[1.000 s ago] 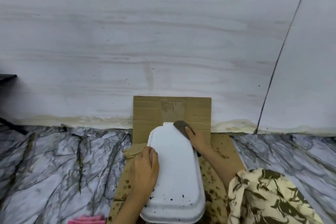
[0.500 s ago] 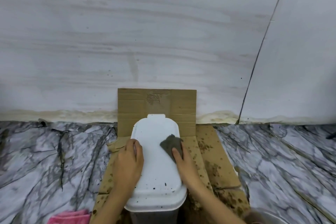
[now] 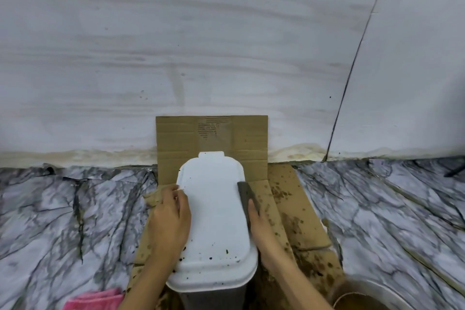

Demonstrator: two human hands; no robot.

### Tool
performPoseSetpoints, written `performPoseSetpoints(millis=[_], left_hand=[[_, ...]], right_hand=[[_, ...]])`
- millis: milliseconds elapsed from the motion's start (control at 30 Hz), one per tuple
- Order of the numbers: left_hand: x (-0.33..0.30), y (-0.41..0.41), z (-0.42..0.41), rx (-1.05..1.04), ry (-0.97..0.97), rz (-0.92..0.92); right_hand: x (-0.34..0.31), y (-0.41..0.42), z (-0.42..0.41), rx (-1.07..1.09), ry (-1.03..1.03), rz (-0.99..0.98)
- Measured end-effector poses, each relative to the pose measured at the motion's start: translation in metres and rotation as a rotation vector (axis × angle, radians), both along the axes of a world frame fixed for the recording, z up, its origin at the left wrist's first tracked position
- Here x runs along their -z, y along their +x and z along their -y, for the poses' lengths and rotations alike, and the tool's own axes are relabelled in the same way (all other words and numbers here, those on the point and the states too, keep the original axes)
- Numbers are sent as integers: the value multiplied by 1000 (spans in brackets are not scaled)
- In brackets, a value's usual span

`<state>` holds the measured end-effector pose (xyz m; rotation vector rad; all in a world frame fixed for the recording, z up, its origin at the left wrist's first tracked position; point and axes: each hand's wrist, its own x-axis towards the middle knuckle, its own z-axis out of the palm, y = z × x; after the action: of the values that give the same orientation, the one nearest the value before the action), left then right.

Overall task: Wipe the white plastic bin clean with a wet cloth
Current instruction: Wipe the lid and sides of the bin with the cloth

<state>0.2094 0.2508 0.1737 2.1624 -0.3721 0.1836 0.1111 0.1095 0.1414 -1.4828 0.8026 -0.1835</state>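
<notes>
The white plastic bin [image 3: 214,211] stands on brown cardboard, seen from above, its lid closed and dotted with dark specks near the front edge. My left hand [image 3: 168,221] rests on the lid's left edge, fingers lying over the rim. My right hand [image 3: 261,229] presses a dark grey cloth [image 3: 247,196] against the lid's right edge; its fingers are mostly hidden beside the bin and under the cloth.
Stained cardboard [image 3: 289,199] covers the floor under the bin and leans up the white wall [image 3: 226,45]. Marble-patterned floor [image 3: 63,221] spreads to both sides. A pink cloth [image 3: 95,299] lies at bottom left. A round container rim [image 3: 364,292] shows at bottom right.
My right hand has slid the grey cloth from the lid's far right corner, across the top, to the right edge. My left hand has stayed on the left side.
</notes>
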Motion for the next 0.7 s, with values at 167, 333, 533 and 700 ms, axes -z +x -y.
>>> performPoseSetpoints(millis=[167, 333, 533, 700], left_hand=[[2, -2, -3, -36, -47, -27], [-1, -5, -3, -83, -82, 32], [1, -1, -2, -83, -99, -4], [1, 1, -6, -137, -173, -39]], right_hand=[[-6, -24, -23, 22, -186, -53], [-23, 49, -13, -298, -1042, -290], [-47, 155, 21, -326, -1103, -450], [-32, 146, -10, -518, -1216, -307]])
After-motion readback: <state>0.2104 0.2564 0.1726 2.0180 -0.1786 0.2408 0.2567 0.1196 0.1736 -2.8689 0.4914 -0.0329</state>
